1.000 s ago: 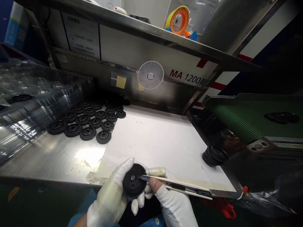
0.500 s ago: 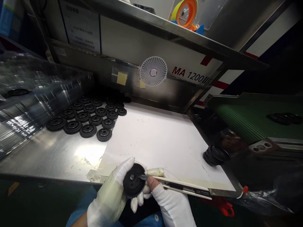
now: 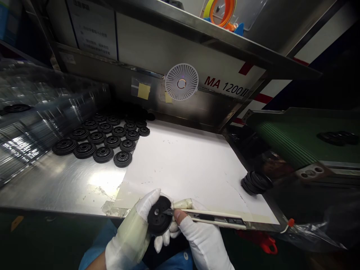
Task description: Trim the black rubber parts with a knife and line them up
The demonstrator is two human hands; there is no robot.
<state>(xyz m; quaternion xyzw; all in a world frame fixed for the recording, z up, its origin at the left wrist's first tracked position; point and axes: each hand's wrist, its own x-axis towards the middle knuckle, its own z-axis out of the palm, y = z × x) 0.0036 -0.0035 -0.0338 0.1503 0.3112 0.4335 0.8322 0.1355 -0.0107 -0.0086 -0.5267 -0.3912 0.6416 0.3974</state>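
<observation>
My left hand [image 3: 132, 228], in a white glove, grips a round black disc [image 3: 157, 223] with a hole near its middle, held tilted above the table's front edge. In my right hand [image 3: 202, 236], gloved but with the thumb tip bare, is a white utility knife [image 3: 213, 217]. Its blade tip lies against the face of the disc, close to the hole. Whether it cuts into the surface I cannot tell. Rows of similar black discs [image 3: 103, 153] stand on the left of the metal table. A leaning pile of black discs [image 3: 255, 183] sits at the right.
White paper [image 3: 182, 161] covers the middle of the table [image 3: 73, 187]. Stacked clear plastic trays [image 3: 42, 127] stand at the left. A small white fan [image 3: 181, 82] hangs on the back panel. A green conveyor belt [image 3: 298, 135] lies to the right, and a tape roll [image 3: 222, 13] is above.
The knife has turned slightly in my right hand, showing more of its side, and its handle end has shifted left. The disc stays in my left hand. The camera view has shifted a little.
</observation>
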